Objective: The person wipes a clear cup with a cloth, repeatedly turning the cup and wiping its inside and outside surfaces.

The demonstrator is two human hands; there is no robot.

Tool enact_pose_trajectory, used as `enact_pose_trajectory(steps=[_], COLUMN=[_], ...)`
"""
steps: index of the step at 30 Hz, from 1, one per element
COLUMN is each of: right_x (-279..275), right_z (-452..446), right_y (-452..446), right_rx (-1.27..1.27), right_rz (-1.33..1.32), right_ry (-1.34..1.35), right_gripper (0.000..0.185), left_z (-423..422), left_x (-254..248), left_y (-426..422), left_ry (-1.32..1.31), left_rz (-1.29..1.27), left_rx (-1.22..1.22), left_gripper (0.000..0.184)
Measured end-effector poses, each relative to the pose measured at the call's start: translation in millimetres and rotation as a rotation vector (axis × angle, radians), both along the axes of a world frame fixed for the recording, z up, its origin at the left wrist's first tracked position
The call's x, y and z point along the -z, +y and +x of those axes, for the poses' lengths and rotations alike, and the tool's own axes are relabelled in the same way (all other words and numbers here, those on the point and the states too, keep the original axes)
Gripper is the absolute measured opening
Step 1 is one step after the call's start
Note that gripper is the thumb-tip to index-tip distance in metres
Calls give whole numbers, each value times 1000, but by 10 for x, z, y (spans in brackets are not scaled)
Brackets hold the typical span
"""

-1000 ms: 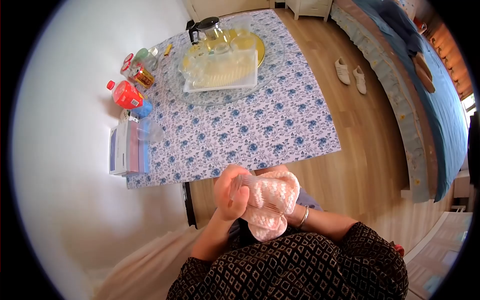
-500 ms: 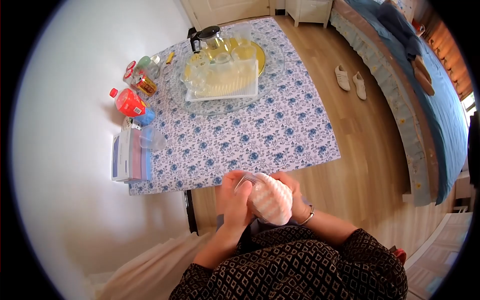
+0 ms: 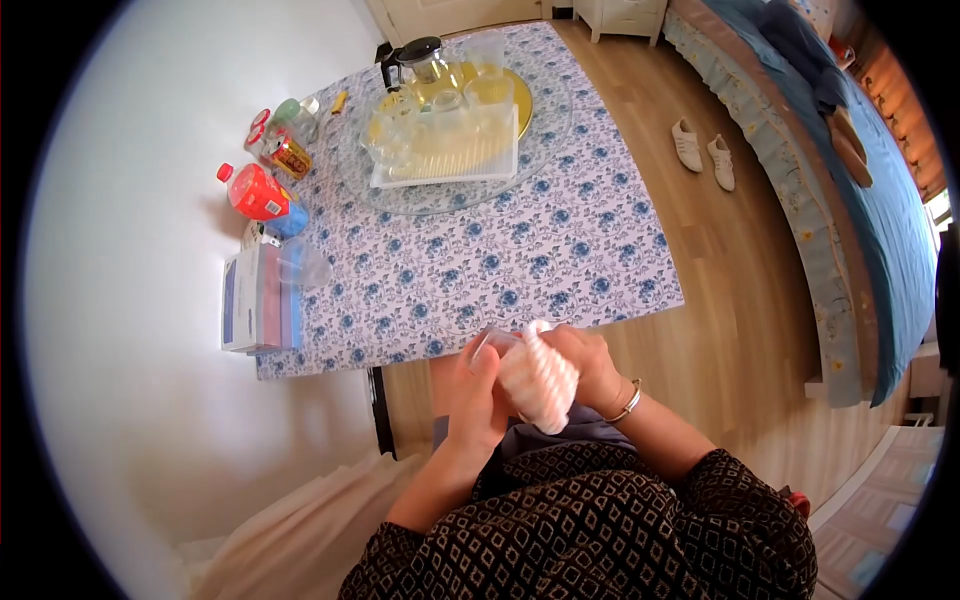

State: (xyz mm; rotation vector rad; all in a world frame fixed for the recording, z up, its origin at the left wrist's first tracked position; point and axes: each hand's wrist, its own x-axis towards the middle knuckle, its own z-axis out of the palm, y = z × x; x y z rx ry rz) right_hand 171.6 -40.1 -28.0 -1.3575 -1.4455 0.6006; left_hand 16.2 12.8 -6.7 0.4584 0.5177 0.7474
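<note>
My left hand [image 3: 474, 398] is closed round a small clear glass [image 3: 492, 344], its thumb lying along the near side. Only part of the glass shows; the rest is behind my fingers and the cloth. A pink-and-white striped cloth [image 3: 540, 384] is bunched against the glass and hangs down toward my lap. Gripping the cloth from the right is my right hand [image 3: 588, 362], with its fingertips hidden. Both hands are close together just off the near edge of the table [image 3: 430, 290].
Across the table, a white ribbed tray [image 3: 450, 180], clear glasses and a black-lidded glass pot [image 3: 428, 62] stand on a round glass plate. Along the wall are a red-labelled bottle [image 3: 262, 194], a can [image 3: 290, 157], jars and a tissue box [image 3: 262, 300]. A bed [image 3: 850, 220] is to the right.
My right hand has moved up slightly over the glass. The cloth has gone from a wide spread to a narrower bunch, with one fold raised. My left hand keeps hold of the glass.
</note>
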Motion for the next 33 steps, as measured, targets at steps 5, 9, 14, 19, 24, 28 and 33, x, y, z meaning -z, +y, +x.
enact_pose_trajectory(steps=[5, 9, 14, 19, 24, 28, 33], right_x=[-50, 196, -2, -90, -48, 8, -123], right_z=[-92, -347, -300, -41, -90, -245, -131], right_y=[-50, -39, -2, -12, -69, -31, -14], right_rx=[-28, -267, -223, 20, -30, -166, -109], right_rz=[-103, -157, -506, -310, -233, -264, -377], right_ry=[101, 656, 581, 255, 166, 647, 626], right_gripper=[42, 43, 43, 24, 45, 55, 43], left_z=[81, 65, -41, 85, 92, 71, 18], left_x=[-152, -254, -234, -204, -96, -118, -149], left_y=[-51, -33, 30, -153, -129, -110, -12], left_ry=[215, 105, -10, 92, 188, 210, 179], left_rz=[140, 471, 381, 217, 162, 450, 265], left_rx=[-144, -142, -42, -86, -18, 11, 45], left_gripper=[50, 60, 68, 52, 46, 54, 58])
